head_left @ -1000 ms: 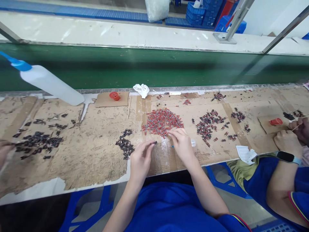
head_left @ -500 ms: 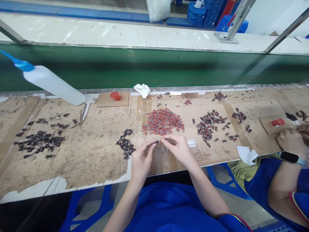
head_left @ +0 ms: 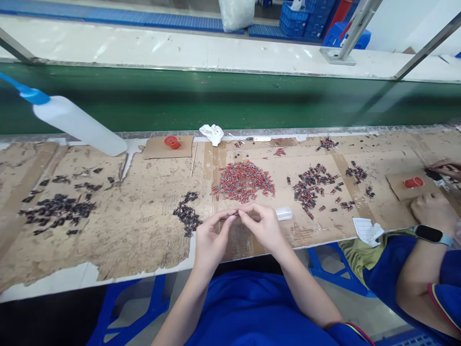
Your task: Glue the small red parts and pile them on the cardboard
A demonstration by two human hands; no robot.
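Both hands meet over the front edge of the bench [head_left: 144, 269], fingertips together. The left hand [head_left: 211, 238] and the right hand [head_left: 264, 226] each have their fingers pinched on one small dark part [head_left: 236, 212], which is held between them just above the cardboard sheet [head_left: 151, 211]. The part is too small to make out any detail.

Just beyond the hands lies a pile of red parts [head_left: 243, 180]. To the left hand's side, a small heap of dark parts [head_left: 187, 214] sits close by. Right beside the right hand lies a small clear plastic vial [head_left: 284, 214] on its side.

Farther right there is a scatter of mixed red and dark parts [head_left: 311, 185], then a co-worker's hand [head_left: 432, 211] with a dark wristband, near a red cap [head_left: 413, 182]. Far left, a spread of dark pieces [head_left: 57, 209], and a white squeeze bottle [head_left: 77, 126] with a blue nozzle lies tilted at the bench's back edge. A crumpled white cloth [head_left: 212, 133] rests behind the red pile.
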